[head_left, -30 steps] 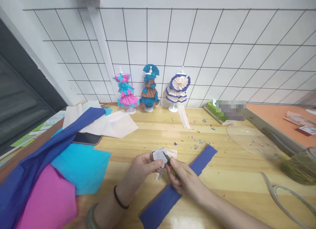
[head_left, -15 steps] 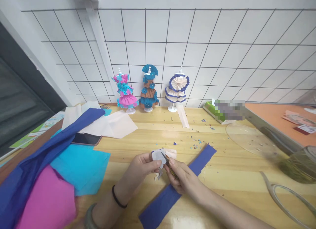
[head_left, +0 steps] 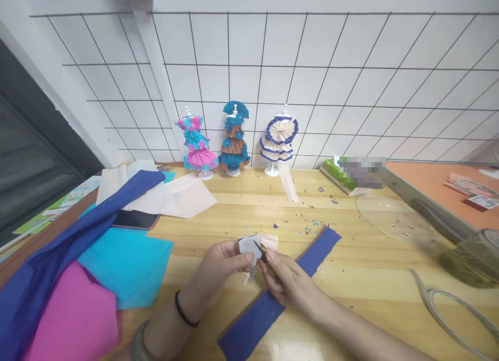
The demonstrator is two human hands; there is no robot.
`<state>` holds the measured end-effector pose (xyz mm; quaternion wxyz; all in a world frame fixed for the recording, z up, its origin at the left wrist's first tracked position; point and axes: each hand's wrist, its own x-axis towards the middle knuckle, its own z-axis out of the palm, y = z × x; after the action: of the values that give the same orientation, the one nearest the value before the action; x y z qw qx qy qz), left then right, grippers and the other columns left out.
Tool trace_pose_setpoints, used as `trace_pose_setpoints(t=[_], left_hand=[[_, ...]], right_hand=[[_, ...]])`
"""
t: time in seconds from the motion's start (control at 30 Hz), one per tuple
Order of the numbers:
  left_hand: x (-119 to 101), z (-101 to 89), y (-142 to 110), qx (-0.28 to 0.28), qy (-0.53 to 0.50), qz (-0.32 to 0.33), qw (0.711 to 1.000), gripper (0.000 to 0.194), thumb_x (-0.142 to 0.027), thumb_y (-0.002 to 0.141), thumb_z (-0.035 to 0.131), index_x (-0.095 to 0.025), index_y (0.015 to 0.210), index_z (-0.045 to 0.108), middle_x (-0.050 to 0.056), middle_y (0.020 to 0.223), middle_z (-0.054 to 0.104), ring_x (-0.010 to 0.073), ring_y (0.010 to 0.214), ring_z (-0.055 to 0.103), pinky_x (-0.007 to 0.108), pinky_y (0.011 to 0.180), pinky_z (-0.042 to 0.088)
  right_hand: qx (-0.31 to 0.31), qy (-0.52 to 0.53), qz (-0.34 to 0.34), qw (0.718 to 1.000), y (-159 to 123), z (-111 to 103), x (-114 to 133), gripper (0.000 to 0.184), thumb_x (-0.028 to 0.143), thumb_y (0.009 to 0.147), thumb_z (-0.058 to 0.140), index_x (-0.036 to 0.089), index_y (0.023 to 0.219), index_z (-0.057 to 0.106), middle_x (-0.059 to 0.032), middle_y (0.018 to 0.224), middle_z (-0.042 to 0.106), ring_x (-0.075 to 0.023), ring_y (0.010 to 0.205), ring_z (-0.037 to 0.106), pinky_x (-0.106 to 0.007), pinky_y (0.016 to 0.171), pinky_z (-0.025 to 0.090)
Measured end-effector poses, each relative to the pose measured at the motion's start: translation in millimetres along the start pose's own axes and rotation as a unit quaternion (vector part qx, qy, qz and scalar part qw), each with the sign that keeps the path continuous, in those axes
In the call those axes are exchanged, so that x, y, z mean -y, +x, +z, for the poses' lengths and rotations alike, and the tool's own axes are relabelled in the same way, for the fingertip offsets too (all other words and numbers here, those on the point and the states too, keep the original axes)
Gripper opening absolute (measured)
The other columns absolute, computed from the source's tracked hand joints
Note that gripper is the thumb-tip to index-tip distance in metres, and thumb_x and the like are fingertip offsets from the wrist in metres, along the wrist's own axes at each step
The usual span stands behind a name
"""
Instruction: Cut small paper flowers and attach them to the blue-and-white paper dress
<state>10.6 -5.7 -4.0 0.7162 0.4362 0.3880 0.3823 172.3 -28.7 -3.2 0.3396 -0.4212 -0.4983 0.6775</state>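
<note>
Between the fingers and thumb of my left hand (head_left: 222,265) is a small pale paper piece (head_left: 248,243), with a dark blue edge showing behind it. My right hand (head_left: 286,280) is closed around a pair of scissors (head_left: 260,249), whose dark blades lie against the paper; the handles are mostly hidden by my fingers. Ragged cut bits hang below the paper. Just behind my hands lies a small cream scrap (head_left: 270,241). A long dark blue crepe paper strip (head_left: 249,323) runs diagonally beneath my right hand.
Three small dress forms in paper dresses, pink (head_left: 200,158), teal and brown (head_left: 234,137), and cream and blue (head_left: 278,143), stand by the wall. Coloured paper sheets (head_left: 128,267) and a phone (head_left: 136,219) lie left. A clear disc (head_left: 390,221) and tape roll (head_left: 473,259) are right.
The whole view has shifted very slightly. My hands, the paper and the scissors stay in nearly the same position.
</note>
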Motion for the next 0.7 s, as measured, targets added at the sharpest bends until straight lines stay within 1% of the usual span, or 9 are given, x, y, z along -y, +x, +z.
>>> trace_pose_setpoints(t=[0.2, 0.33, 0.7], left_hand=[[-0.7, -2.8, 0.1, 0.01, 0.001, 0.002, 1.0, 0.014, -0.023, 0.069, 0.064, -0.013, 0.076, 0.068, 0.004, 0.073, 0.064, 0.0123, 0.067, 0.052, 0.025, 0.066, 0.039], [-0.2, -4.2, 1.2, 0.022, -0.002, 0.003, 1.0, 0.013, -0.022, 0.069, 0.064, -0.013, 0.077, 0.068, 0.004, 0.073, 0.064, 0.0116, 0.066, 0.051, 0.024, 0.065, 0.038], [-1.8, -5.1, 0.1, 0.013, 0.006, -0.004, 1.0, 0.009, -0.022, 0.069, 0.065, -0.012, 0.07, 0.066, 0.001, 0.065, 0.06, 0.0096, 0.061, 0.049, 0.022, 0.063, 0.037]], right_hand=[[0.005, -0.002, 0.002, 1.0, 0.2, -0.4, -0.3, 0.045, 0.059, 0.083, 0.035, 0.019, 0.063, 0.039, 0.0106, 0.04, 0.023, -0.0048, 0.035, 0.019, -0.019, 0.034, 0.013], [0.009, -0.012, -0.009, 1.0, 0.1, -0.8, 0.0, 0.045, 0.057, 0.084, 0.033, 0.019, 0.062, 0.039, 0.0099, 0.041, 0.026, -0.0052, 0.035, 0.021, -0.019, 0.034, 0.016], [0.011, -0.028, 0.002, 1.0, -1.8, -1.5, 1.3, 0.043, 0.056, 0.085, 0.033, 0.019, 0.065, 0.039, 0.0105, 0.04, 0.025, -0.005, 0.035, 0.02, -0.019, 0.035, 0.015]])
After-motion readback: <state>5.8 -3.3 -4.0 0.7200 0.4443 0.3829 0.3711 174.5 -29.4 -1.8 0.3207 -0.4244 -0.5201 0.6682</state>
